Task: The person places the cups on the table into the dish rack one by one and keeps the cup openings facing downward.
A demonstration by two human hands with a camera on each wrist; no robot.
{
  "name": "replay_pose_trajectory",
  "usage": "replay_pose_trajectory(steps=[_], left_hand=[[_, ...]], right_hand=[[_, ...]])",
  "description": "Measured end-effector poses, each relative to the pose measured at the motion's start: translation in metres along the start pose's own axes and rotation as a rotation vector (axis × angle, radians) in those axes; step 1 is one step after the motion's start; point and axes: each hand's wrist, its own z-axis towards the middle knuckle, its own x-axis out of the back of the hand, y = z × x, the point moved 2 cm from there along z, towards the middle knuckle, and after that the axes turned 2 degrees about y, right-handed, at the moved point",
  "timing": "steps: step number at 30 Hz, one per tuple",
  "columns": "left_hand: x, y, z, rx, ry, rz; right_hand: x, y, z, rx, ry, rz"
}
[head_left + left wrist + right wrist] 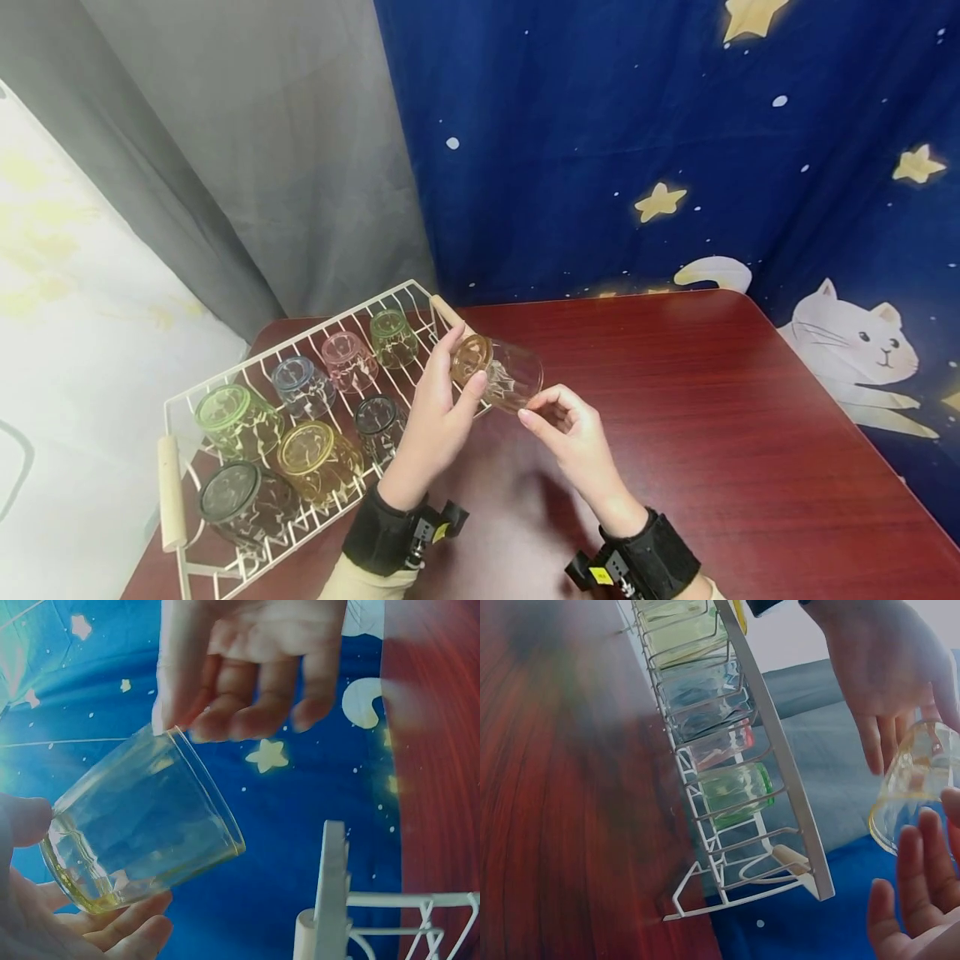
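A clear amber-tinted glass [516,372] is held tilted above the table, its base toward the left hand and its mouth toward the right. My left hand [441,400] grips the thick base between thumb and fingers. With thumb and forefinger, my right hand [573,437] pinches the rim; the left wrist view shows the other fingers of that right hand [259,682] curled loosely past the edge. Nothing shows inside the glass [150,817]. Just left of the hands stands a white wire rack [288,546] of upturned glasses, among them a black-tinted glass [380,425] near the left forearm.
The rack also bears a yellow glass [318,458], a light green glass [236,421], a blue glass [302,385], a pink glass [348,360] and others. Wooden handles [172,492] cap its ends. Behind the red-brown table [675,400] hang blue and grey curtains.
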Motion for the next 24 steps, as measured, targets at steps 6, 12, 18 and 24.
replay_pose_trajectory(steps=[6,12,18,24], left_hand=[[0.013,-0.002,0.003,-0.009,0.078,0.107],[0.026,-0.012,0.006,0.026,0.147,0.292],[0.031,-0.025,0.007,0.043,0.14,0.407],[0.026,-0.037,0.007,0.077,0.076,0.469]], right_hand=[[0.001,0.005,-0.001,-0.039,-0.042,-0.067],[0.003,0.013,-0.003,-0.063,-0.061,-0.089],[0.006,0.023,-0.007,-0.118,-0.046,-0.142],[0.01,0.032,-0.013,-0.182,-0.043,-0.209]])
